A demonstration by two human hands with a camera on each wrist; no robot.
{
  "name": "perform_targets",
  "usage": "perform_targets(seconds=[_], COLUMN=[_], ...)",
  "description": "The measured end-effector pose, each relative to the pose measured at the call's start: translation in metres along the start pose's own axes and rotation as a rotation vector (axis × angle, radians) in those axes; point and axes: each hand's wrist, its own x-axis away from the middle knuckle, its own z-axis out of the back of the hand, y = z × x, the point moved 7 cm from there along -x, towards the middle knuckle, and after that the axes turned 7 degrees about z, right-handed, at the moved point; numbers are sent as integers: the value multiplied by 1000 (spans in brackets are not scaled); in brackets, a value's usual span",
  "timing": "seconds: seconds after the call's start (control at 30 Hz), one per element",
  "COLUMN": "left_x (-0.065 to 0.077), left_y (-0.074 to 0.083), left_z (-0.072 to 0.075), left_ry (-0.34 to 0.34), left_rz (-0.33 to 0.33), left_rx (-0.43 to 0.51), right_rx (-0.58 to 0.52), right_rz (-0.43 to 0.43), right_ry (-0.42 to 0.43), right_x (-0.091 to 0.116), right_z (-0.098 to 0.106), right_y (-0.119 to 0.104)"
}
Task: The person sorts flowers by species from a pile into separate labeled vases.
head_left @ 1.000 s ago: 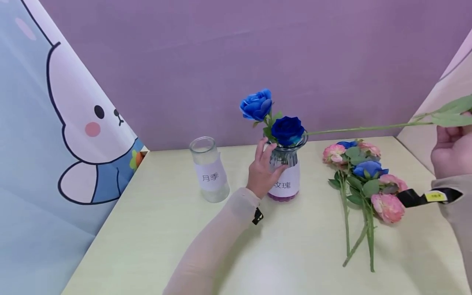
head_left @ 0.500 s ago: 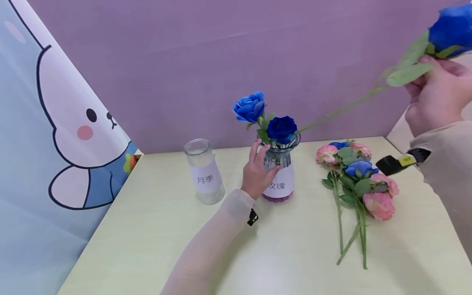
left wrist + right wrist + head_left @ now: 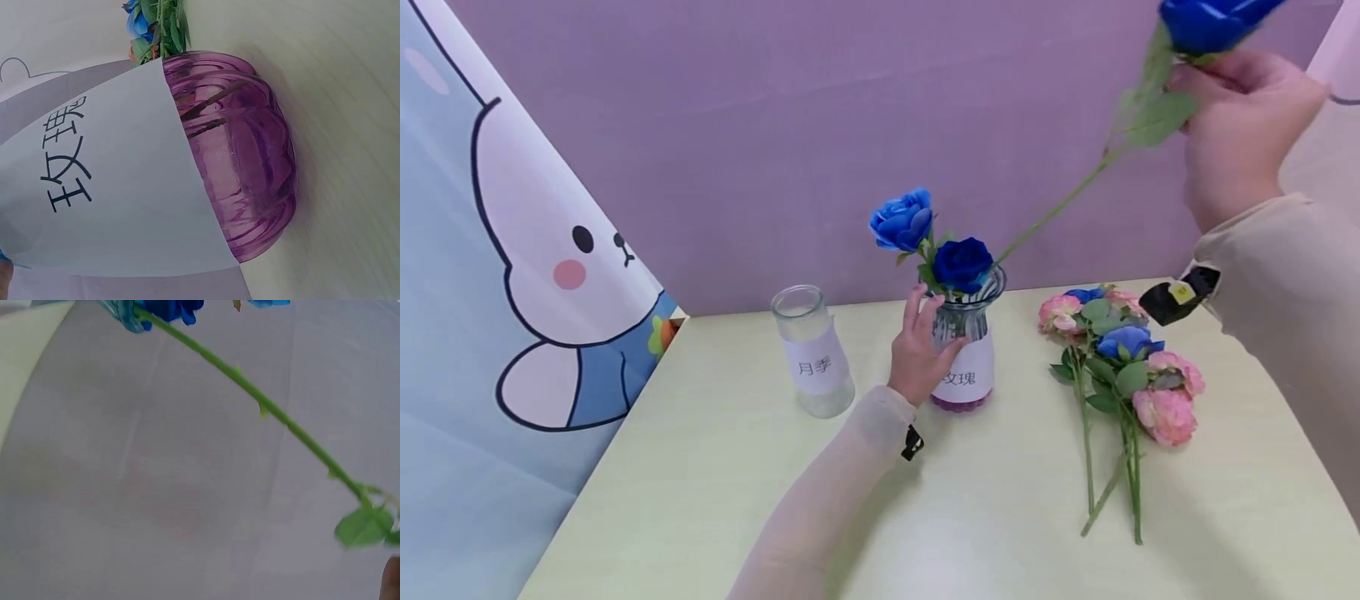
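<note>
My left hand (image 3: 919,360) holds the neck of a flared glass vase (image 3: 973,320), thumb across its front and fingers up near the rim. The vase carries a white paper label; the left wrist view shows its purple ribbed base (image 3: 250,147) on the table, with stem ends inside. A light blue rose (image 3: 901,221) and a dark blue rose (image 3: 962,265) stand in it. My right hand (image 3: 1247,137), high at the right, pinches another blue rose (image 3: 1213,23) just under its bloom. Its thorny green stem (image 3: 269,403) slants down to the vase mouth, the lower end hidden there.
Left of the vase stands a clear glass cylinder vase (image 3: 799,303) with a white label. Several pink flowers (image 3: 1165,415) and blue roses (image 3: 1127,342) lie in a pile on the right of the pale table (image 3: 1000,517). A purple backdrop (image 3: 737,167) rises behind.
My right hand has moved up and to the left with the blue rose, tilting its stem from nearly level to steeply slanted. The left hand keeps its place on the vase.
</note>
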Motion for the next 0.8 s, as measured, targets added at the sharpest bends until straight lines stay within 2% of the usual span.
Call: perform_targets(seconds=[0.17,0.5,0.8], left_x=[3,3,2], left_y=[1,0,-1], left_z=[-1,-4,2], left_ry=[15,13,46], left_rz=[-6,2,-24], left_rx=[-6,7,-9], right_rx=[52,173,381], right_rz=[-52,-46,-8], right_ry=[-157,-278,-384], right_x=[13,29,39], right_z=[-25,-47,-56], right_y=[9,36,51])
